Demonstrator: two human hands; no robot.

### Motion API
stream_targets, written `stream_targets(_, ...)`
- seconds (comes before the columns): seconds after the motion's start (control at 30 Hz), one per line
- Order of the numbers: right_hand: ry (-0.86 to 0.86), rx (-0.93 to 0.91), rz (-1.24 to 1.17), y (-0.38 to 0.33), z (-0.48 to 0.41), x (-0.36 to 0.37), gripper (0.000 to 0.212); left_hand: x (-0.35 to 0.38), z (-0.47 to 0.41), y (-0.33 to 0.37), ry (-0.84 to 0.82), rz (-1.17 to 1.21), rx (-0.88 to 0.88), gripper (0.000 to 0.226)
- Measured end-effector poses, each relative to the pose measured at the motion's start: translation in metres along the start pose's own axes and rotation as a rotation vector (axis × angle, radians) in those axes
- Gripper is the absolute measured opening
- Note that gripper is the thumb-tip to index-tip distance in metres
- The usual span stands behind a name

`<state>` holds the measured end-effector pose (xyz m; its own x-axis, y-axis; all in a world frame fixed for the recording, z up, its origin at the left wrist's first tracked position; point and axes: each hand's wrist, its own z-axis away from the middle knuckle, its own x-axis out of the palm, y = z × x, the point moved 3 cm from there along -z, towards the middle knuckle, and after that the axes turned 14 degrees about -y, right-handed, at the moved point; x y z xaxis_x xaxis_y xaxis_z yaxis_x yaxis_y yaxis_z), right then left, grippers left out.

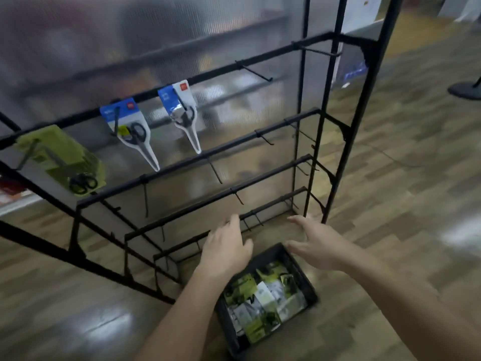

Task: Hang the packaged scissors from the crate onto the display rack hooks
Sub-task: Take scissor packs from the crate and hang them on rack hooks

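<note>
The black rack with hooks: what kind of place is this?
Probably a shop: a display rack with packaged scissors hanging on its hooks, and a crate of more packs on the floor.

So the crate sits on the floor, right in front of the rack, with scissor packs piled inside. On the top bar, three hang side by side toward the left: leftmost pack, middle pack, right pack. The left hand and right hand hover over the crate's far edge.
</note>
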<state>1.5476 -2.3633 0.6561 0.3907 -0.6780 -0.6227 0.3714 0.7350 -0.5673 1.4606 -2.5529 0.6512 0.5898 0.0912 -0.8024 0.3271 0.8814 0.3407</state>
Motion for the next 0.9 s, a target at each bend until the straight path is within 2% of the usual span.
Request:
stream_targets(0.23, -0.112, 0.013, -0.065, 0.059, -0.004, 0.021, 0.076, 0.051, -0.004, 0.023, -0.126, -0.045, -0.086, 0.051)
stream_targets(0.4, -0.172, 0.059, -0.08, 0.069, -0.01, 0.038, 0.069, 0.066, -0.01, 0.014, -0.203, -0.146, 0.015, 0.074)
stream_targets(0.57, -0.18, 0.142, -0.057, 0.067, -0.032, 0.062, 0.082, 0.071, -0.03, -0.018, -0.259, -0.178, 0.08, 0.069)
stream_targets(0.77, -0.218, 0.257, -0.075, 0.048, -0.069, 0.099, 0.072, 0.083, -0.053, -0.074, -0.341, -0.135, 0.121, 0.063)
stream_targets(0.9, -0.256, 0.287, -0.107, 0.054, -0.104, 0.124, 0.076, 0.102, -0.073, -0.106, -0.402, -0.102, 0.088, 0.06)
